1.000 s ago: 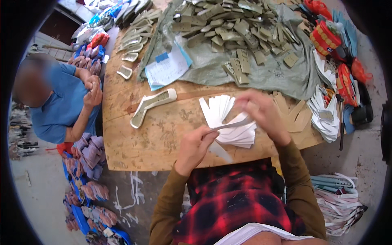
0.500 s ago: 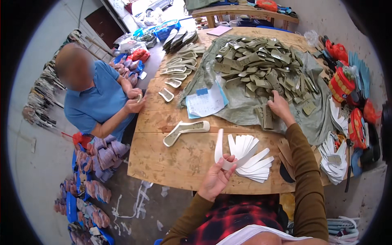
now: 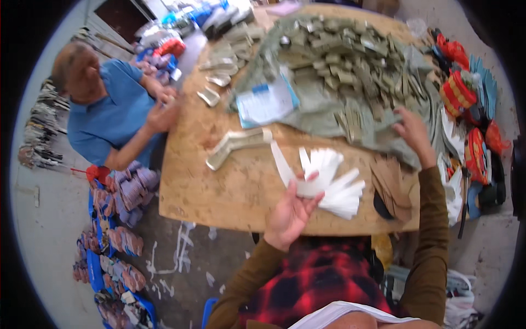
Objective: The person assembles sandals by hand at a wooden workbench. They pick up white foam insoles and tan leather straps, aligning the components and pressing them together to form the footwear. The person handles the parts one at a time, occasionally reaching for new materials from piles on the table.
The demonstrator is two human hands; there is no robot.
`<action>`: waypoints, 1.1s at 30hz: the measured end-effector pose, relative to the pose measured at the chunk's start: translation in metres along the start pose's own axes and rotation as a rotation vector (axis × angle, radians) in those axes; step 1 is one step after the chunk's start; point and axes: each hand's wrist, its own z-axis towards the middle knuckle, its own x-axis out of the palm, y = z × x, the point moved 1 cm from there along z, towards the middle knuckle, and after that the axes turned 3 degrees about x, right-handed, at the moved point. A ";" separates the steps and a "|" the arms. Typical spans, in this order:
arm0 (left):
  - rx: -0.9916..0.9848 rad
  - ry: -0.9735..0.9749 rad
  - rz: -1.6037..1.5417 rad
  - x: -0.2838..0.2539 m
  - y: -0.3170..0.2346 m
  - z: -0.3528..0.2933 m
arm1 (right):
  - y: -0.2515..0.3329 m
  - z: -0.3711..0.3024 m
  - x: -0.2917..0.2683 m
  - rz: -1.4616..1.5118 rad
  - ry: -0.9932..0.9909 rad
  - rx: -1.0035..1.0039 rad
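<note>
My left hand [image 3: 289,216] pinches a curved white strip [image 3: 281,163] above the near table edge. Just beyond it lies a fanned stack of white strips [image 3: 347,189]. To the right, my right hand [image 3: 412,131] hovers over the green cloth sack [image 3: 383,134], thumb and forefinger apart, with nothing visible between them; motion blurs it a little. A large heap of olive-green curved pieces [image 3: 342,66] covers the sack, and a few more such pieces [image 3: 349,122] lie at its near edge. Left of my left hand rests a joined pair of white-edged olive pieces [image 3: 238,143].
A person in a blue shirt [image 3: 112,112] works with both hands at the table's left side. A paper sheet [image 3: 267,104] lies beside the heap. Brown strips [image 3: 392,189] sit near right; red bundles [image 3: 457,98] line the right edge. Blue crates [image 3: 96,274] hold stacked pieces on the floor.
My right hand has drawn away from the olive pieces, toward the right. My left hand still holds the white strip. The whole view has shifted, so the table appears higher.
</note>
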 end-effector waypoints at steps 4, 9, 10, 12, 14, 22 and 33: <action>-0.009 -0.034 0.068 0.019 0.013 0.001 | 0.000 -0.020 -0.026 -0.072 0.291 0.053; -0.096 -0.057 -0.065 0.024 0.027 -0.001 | 0.017 -0.076 -0.055 0.570 0.021 0.437; -0.100 -0.059 -0.080 0.023 0.028 -0.001 | 0.018 -0.091 -0.045 0.898 -0.033 0.494; -0.114 -0.065 -0.105 0.022 0.031 -0.001 | 0.047 -0.115 -0.034 1.364 -0.075 0.559; -0.128 -0.073 -0.078 0.026 0.034 0.002 | 0.101 -0.133 -0.022 1.552 -0.018 0.585; -0.117 -0.100 0.073 0.023 0.037 -0.006 | 0.174 -0.148 -0.002 1.444 0.299 0.364; -0.098 -0.101 0.149 0.021 0.041 -0.007 | 0.179 -0.153 0.011 1.136 0.133 0.183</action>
